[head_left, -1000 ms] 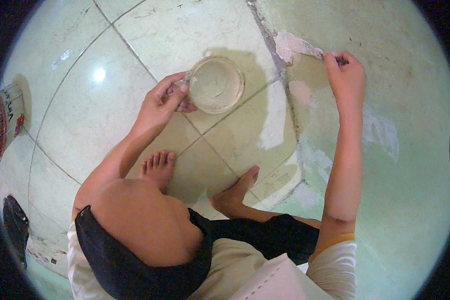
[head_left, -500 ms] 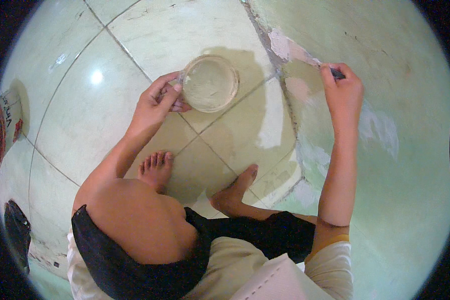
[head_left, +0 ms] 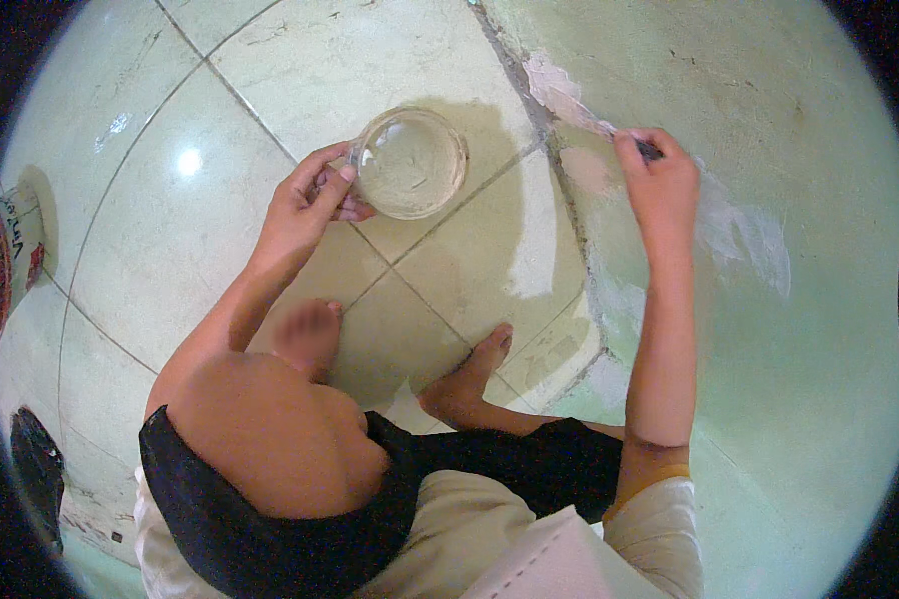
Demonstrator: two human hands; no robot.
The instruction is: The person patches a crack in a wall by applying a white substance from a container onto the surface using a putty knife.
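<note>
My left hand [head_left: 315, 190] is closed on the handle of a clear round cup [head_left: 412, 170], held over the floor tiles. Pale smears show inside the cup. My right hand [head_left: 659, 165] is up at the green wall [head_left: 769, 379] on the right, fingers wrapped around the dark handle of a putty knife [head_left: 650, 151]. Its tip meets a pinkish-white patch of paste [head_left: 552, 85] along the wall's lower part; the blade is hard to make out. Another pinkish patch [head_left: 586, 172] and a broad whitish smear [head_left: 744, 240] lie on the wall near that hand.
A rough, dark seam [head_left: 514, 72] runs where floor and wall meet. A printed bucket [head_left: 18, 250] stands at the far left, with a black object [head_left: 36, 469] below it. My bare feet [head_left: 469, 377] rest on the tiles, close to the wall.
My right hand has shifted slightly left along the wall with the putty knife. My left hand and the cup appear slightly further left; the whole view has shifted a little too.
</note>
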